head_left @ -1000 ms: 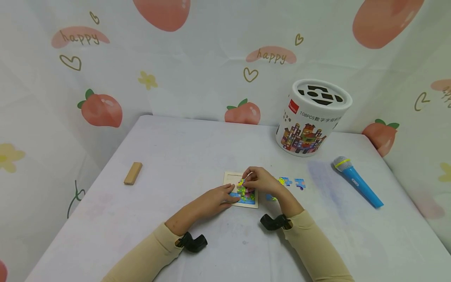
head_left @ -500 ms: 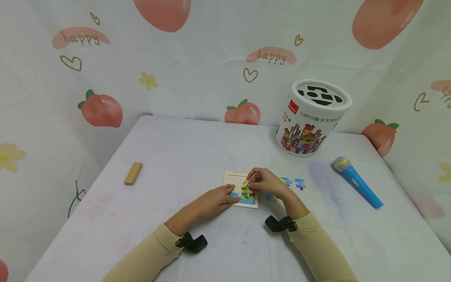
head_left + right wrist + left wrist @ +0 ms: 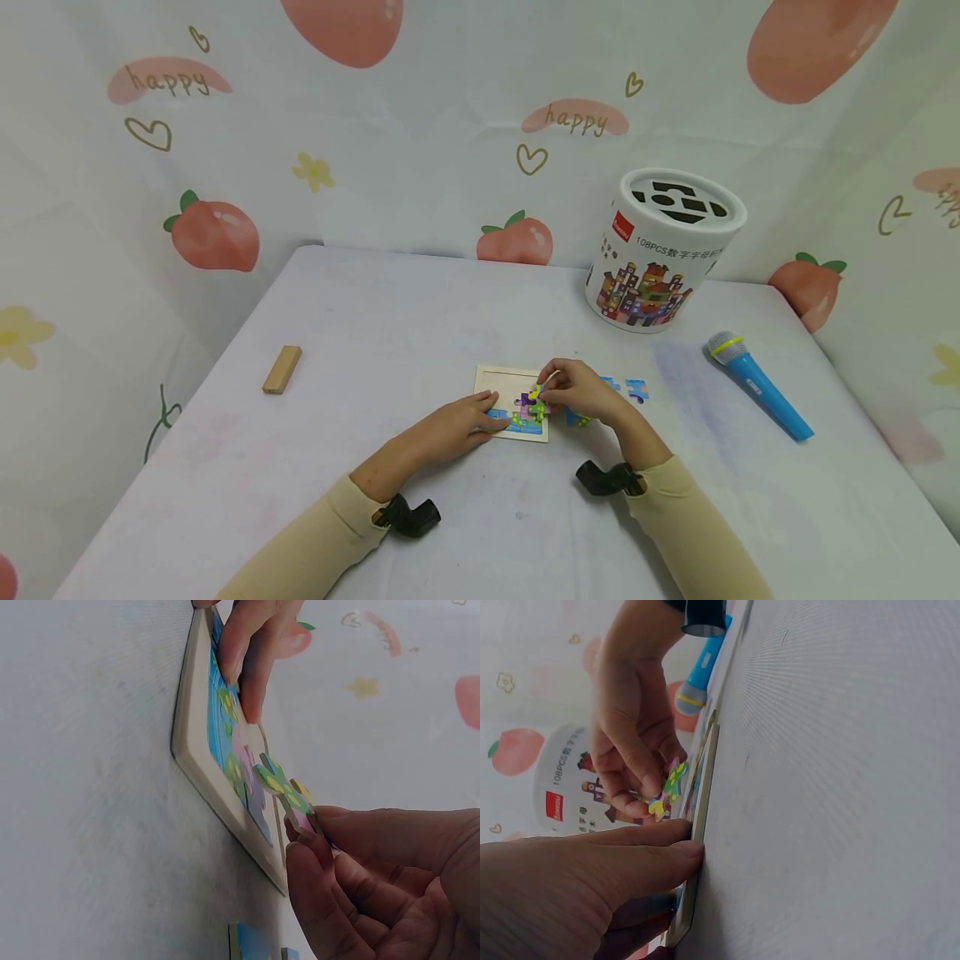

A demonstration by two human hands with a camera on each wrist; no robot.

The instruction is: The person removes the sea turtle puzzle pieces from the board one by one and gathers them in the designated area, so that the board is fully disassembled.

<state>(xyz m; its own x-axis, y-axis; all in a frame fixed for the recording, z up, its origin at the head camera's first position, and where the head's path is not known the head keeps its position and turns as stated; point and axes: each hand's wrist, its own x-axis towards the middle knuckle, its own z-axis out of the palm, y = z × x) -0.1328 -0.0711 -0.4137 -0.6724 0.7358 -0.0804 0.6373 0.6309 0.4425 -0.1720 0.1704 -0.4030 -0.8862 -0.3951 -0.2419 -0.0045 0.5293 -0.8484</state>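
Observation:
A wooden puzzle tray (image 3: pixel 487 377) lies on the table, with blue, pink and purple puzzle pieces fitted along its near part. My left hand (image 3: pixel 457 427) rests on the tray's left side with fingers stretched out. In the left wrist view, its thumb touches the tray's edge. Thumb and fingers of my right hand (image 3: pixel 581 393) pinch a green, yellow and pink puzzle piece (image 3: pixel 285 789). That piece is tilted above the tray's right part, apart from the fitted pieces in the right wrist view. My right fingertips hide part of it.
Loose puzzle pieces (image 3: pixel 637 389) lie right of the tray, some partly behind my right hand. Farther right is a blue toy microphone (image 3: pixel 761 387). A white block bucket (image 3: pixel 660 250) stands at the back, and a wooden block (image 3: pixel 282 369) lies at left.
My right hand has shifted a little to the right with the pinched piece, uncovering purple and pink pieces in the tray. My left hand has stayed in place.

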